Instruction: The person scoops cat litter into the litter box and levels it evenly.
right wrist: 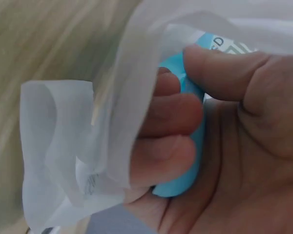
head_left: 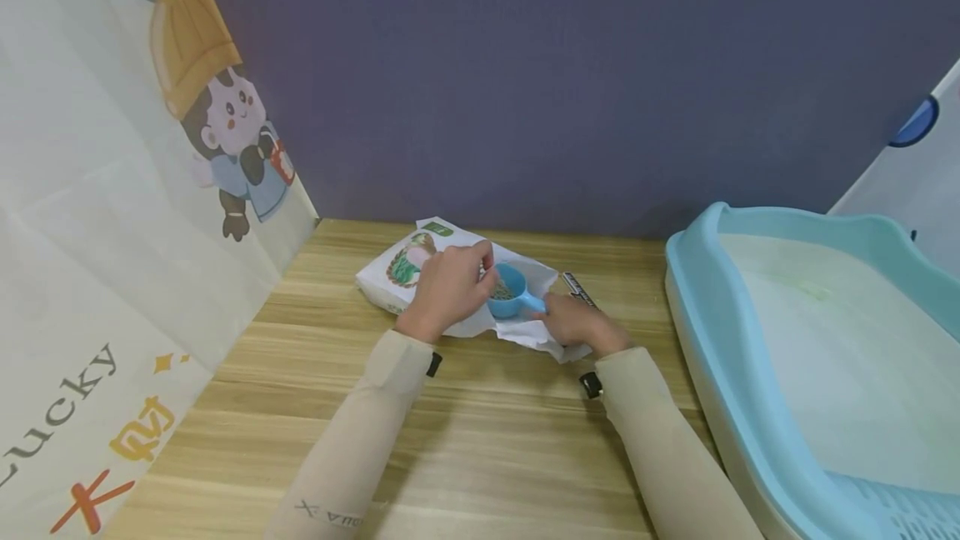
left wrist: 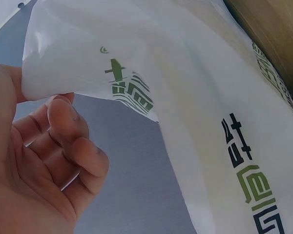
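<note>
A white plastic bag [head_left: 390, 277] with printed pictures lies on its side, its mouth toward the right. My left hand [head_left: 453, 286] pinches the edge of its opening; in the left wrist view the bag's film [left wrist: 63, 63] is lifted between thumb and finger. Inside the mouth sits a light-blue scoop [head_left: 508, 307] with greyish granules in its bowl. My right hand [head_left: 573, 322] grips the scoop's handle [right wrist: 178, 186], fingers curled round it, as the right wrist view shows. A loose flap of the bag [right wrist: 132, 83] partly covers those fingers.
A large litter tray with a light-blue rim [head_left: 757, 340] stands on the right. Behind the wooden table [head_left: 300, 407] rises a dark blue-grey panel [head_left: 525, 82]. A printed white cloth [head_left: 90, 215] hangs at left.
</note>
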A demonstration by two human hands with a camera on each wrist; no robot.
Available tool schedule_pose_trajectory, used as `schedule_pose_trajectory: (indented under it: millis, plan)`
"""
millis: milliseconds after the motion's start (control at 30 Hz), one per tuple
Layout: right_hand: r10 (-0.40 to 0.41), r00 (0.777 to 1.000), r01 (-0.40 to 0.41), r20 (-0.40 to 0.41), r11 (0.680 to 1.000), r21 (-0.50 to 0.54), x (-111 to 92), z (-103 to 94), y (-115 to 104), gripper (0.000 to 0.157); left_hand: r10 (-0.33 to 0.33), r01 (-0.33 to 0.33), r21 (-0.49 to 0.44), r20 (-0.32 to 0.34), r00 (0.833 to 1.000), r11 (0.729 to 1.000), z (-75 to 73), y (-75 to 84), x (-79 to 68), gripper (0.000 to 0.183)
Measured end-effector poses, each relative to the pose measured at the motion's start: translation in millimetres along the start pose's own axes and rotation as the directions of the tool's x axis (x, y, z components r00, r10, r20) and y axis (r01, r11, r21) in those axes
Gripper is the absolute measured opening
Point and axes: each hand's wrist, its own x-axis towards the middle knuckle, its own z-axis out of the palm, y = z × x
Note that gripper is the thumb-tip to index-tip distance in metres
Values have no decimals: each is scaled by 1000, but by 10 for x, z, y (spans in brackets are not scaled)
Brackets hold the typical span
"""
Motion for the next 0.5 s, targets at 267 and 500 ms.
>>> schedule_pose_trajectory:
  millis: [267,500]
  plan:
    - [-24,998,24,50,1000,4,-45,-192,101,24,-24,24,-4,-1,1000,1000,27,7,52,12]
    - [-10,996,9,86,1000,20,-87,-343,142,18,-54,54,-5,7,999,999,30,19,94,11]
